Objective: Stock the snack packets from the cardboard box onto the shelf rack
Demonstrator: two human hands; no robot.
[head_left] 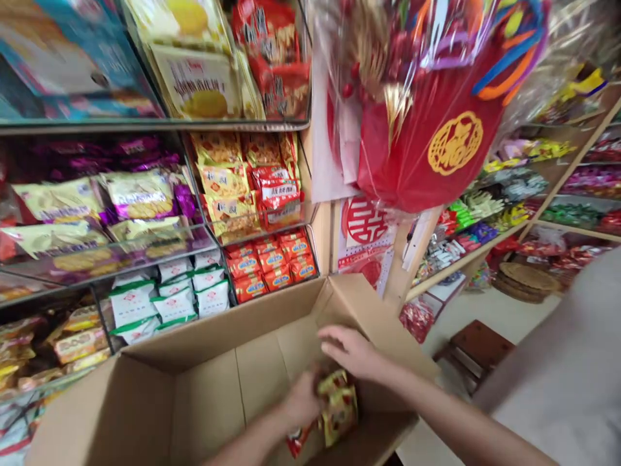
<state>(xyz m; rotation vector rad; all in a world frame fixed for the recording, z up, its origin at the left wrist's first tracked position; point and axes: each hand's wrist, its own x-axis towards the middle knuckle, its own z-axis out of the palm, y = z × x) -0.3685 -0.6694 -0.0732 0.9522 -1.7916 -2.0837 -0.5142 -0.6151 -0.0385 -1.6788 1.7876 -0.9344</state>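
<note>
A large open cardboard box (208, 388) stands in front of me, and both my hands reach into its right part. My left hand (305, 395) is blurred beside several yellow snack packets (339, 411); whether its fingers hold one cannot be made out. A red packet (298, 441) lies just below that hand. Above the yellow packets, near the box's right wall, my right hand (349, 349) has its fingers stretched out and apart, with nothing in them.
Shelves of wrapped snacks (140, 194) rise behind the box. A red gift bag (427, 142) in clear film hangs at upper right. A wooden stool (478, 349) stands on the floor at right, near a grey-clothed person (572, 362).
</note>
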